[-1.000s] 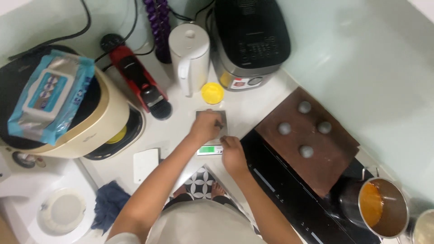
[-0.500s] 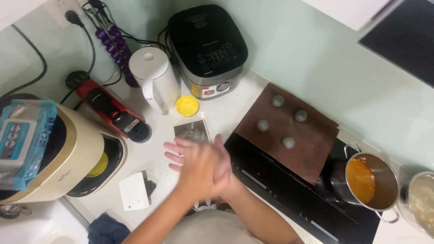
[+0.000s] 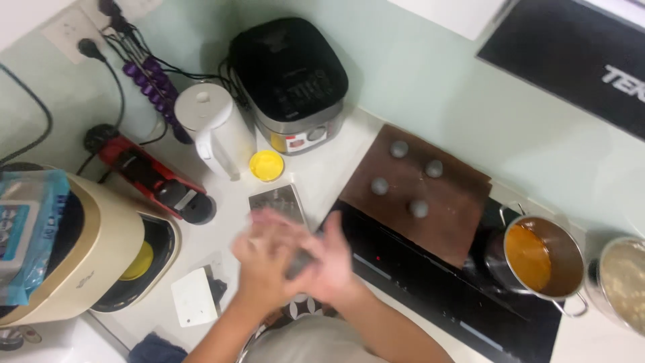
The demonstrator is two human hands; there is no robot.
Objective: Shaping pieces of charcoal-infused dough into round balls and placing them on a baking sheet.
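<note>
A: What is being worked on at this moment?

B: A small grey lump (image 3: 300,263) is pressed between the left hand (image 3: 265,259) and the right hand (image 3: 330,263), palm against palm, above the near edge of the worktop (image 3: 322,176). Both hands are blurred, so the exact grip cannot be told; the palms appear flattened over the lump rather than clenched around it.

A: How much is judged to be done?

B: Four grey balls (image 3: 408,178) are already set out on the brown board (image 3: 457,208), spaced well apart from one another. The lump between the palms is taken to be a fifth, not yet placed.

A: And what is left?

B: Room remains on the board, so more balls could be fitted. Just beyond the hands a small metal tray (image 3: 277,202) lies on the worktop, but what it carries cannot be made out.

A: What else is seen nearby?

B: A yellow lid (image 3: 267,165) lies beside a white kettle (image 3: 213,128), with a black cooker (image 3: 290,81) behind them. A pot of orange liquid (image 3: 534,257) stands on the black hob (image 3: 430,296) to the right, well apart from the hands.
</note>
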